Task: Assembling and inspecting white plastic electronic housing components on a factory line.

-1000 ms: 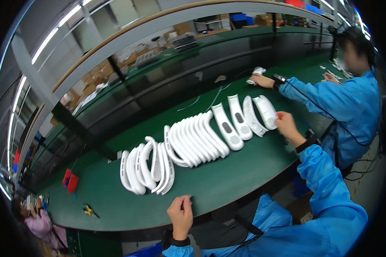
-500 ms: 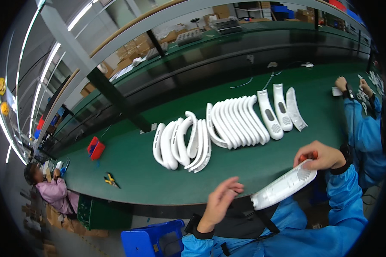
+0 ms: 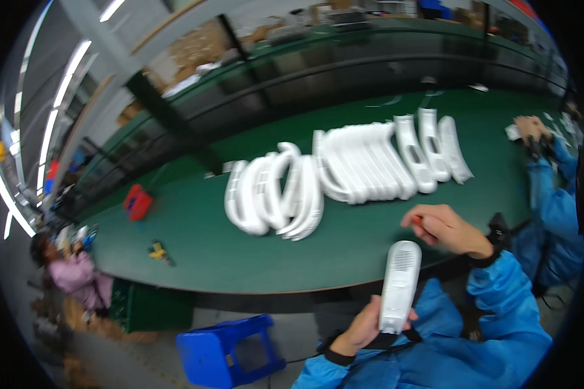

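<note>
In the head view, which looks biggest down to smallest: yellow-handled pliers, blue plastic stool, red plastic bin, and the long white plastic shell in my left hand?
Largest to smallest:
Blue plastic stool
Long white plastic shell in your left hand, helped by nearness
Red plastic bin
Yellow-handled pliers, blurred

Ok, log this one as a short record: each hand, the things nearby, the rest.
Left hand: holds the lower end of a white shell, grille end up
Right hand: pinches a small orange-red item, kind unclear; near the shell, not touching
Things: curved white parts side by side on the green table
Rest: yellow tool, red bin, blue stool
</note>
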### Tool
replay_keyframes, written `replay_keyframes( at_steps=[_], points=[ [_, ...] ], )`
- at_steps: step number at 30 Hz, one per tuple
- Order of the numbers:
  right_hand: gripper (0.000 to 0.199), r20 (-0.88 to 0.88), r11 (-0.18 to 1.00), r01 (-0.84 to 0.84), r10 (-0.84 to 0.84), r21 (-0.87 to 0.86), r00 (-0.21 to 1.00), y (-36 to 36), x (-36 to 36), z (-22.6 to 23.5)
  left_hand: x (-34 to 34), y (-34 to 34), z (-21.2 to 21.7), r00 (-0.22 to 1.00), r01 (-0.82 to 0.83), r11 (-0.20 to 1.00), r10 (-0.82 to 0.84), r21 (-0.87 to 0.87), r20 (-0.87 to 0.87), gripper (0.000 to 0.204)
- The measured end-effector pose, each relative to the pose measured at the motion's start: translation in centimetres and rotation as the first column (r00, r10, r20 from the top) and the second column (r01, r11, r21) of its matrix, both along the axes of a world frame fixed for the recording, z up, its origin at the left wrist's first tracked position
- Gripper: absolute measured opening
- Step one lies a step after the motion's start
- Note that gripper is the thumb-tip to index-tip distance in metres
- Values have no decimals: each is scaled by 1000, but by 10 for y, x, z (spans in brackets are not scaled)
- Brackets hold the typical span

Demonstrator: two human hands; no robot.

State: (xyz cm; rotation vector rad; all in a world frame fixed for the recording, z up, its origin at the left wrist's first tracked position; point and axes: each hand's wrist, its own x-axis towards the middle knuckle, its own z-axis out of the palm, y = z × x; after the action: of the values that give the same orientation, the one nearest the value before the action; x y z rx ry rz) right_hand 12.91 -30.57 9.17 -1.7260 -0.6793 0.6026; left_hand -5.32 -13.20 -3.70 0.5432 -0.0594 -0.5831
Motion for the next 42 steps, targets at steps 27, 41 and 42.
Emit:
replay_keyframes(
  at_steps=[27,41,42],
  points=[
    [63,-174,848,203,-133,490,976,34,-46,-29,26,-42,-5,971,-197,970,174,-141,-162,79],
    [53,-159,820,205,-141,534,977,48,-47,-53,32,-41,-14,968,-242,970,240,-31,-73,78],
    [53,-161,822,206,-140,532,977,49,-47,-54,32,-40,-13,968,-244,969,241,-32,-76,78]
  ],
)
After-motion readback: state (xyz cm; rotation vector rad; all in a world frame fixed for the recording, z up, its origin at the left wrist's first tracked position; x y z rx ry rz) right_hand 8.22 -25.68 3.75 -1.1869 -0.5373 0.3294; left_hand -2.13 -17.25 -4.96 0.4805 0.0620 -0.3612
